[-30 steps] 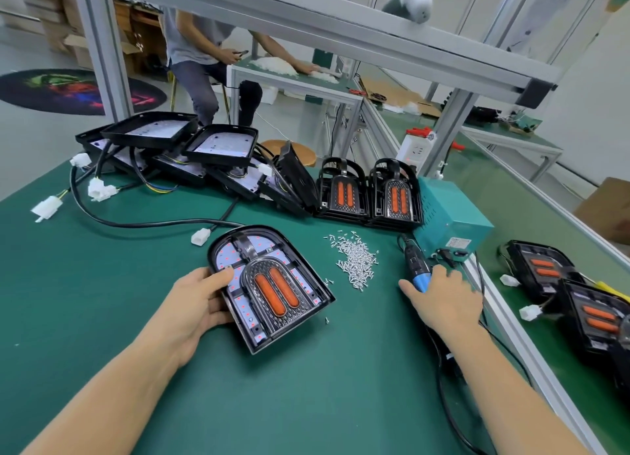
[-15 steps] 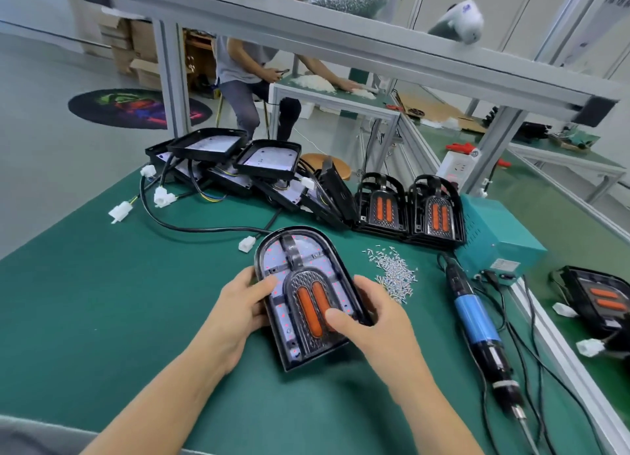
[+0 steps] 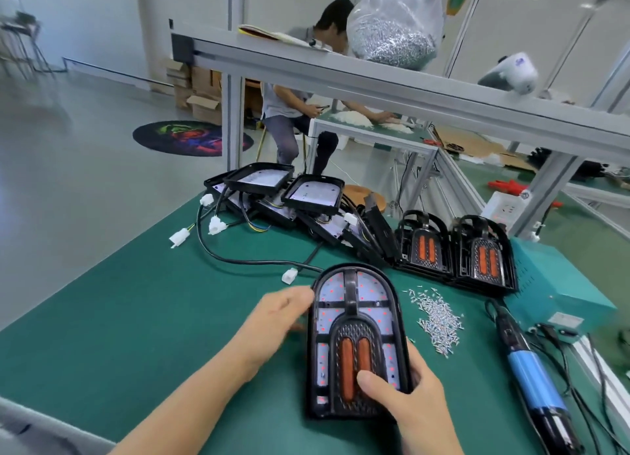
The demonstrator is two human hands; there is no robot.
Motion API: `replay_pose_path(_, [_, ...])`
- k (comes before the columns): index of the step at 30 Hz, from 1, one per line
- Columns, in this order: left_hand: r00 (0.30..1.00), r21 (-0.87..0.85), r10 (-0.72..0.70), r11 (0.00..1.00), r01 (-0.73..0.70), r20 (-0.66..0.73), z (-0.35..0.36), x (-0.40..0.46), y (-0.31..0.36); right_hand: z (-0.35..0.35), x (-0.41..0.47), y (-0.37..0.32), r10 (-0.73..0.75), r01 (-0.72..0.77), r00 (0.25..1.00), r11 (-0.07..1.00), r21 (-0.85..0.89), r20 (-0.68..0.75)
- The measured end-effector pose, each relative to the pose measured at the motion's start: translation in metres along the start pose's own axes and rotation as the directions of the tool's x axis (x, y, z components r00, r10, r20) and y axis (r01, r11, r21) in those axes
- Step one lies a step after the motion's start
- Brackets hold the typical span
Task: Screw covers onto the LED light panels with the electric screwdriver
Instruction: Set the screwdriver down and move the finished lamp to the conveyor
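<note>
A single wide-angle view sits at the person's head, looking forward and down across the green worktop [image 3: 143, 318] from close above its near edge. Both forearms enter from the bottom, and lines bend toward the borders. Beyond the worktop's far end it takes in the grey floor [image 3: 85, 140].

bare green mat [image 3: 136, 335] left of the left hand [image 3: 272, 321] | right of the light panel [image 3: 354, 345]: screw pile [image 3: 438, 321], then electric screwdriver [image 3: 531, 376] lying with its cords beside the teal box [image 3: 559, 284] | behind: black trays [image 3: 283, 195], cables, two upright panels [image 3: 453, 250] | overhead: metal rail [image 3: 375, 79]
</note>
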State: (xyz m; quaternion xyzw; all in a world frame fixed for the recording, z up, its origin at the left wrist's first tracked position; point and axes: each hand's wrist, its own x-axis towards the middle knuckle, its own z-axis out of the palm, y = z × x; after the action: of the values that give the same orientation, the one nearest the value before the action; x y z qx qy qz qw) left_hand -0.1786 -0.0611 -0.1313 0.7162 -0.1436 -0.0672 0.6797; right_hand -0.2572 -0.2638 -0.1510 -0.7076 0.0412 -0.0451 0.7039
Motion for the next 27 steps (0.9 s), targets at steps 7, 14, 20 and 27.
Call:
replay_pose_path(7, [0.966, 0.965, 0.073, 0.106, 0.238, -0.246, -0.105, 0.058, -0.023, 0.004, -0.001, 0.008, 0.005, -0.004, 0.997, 1.0, 0.012, -0.083])
replay_pose_path(14, [0.974, 0.976, 0.181, 0.192, 0.099, -0.134, -0.116, 0.054, -0.027, 0.008, -0.004, 0.008, 0.008, -0.006, 0.992, 1.0, 0.015, -0.126])
replay_pose_path(20, [0.952, 0.565, 0.172, 0.825, 0.0, -0.251, -0.078, 0.024, 0.005, 0.015, -0.005, 0.005, 0.044, -0.032, 0.987, 0.996, 0.077, -0.153])
replay_pose_path(27, [0.906, 0.298, 0.292, 0.933, -0.2, -0.308, -0.05, -0.008, 0.021, 0.019, -0.006, 0.003, 0.034, -0.017, 0.981, 0.996, 0.091, -0.192])
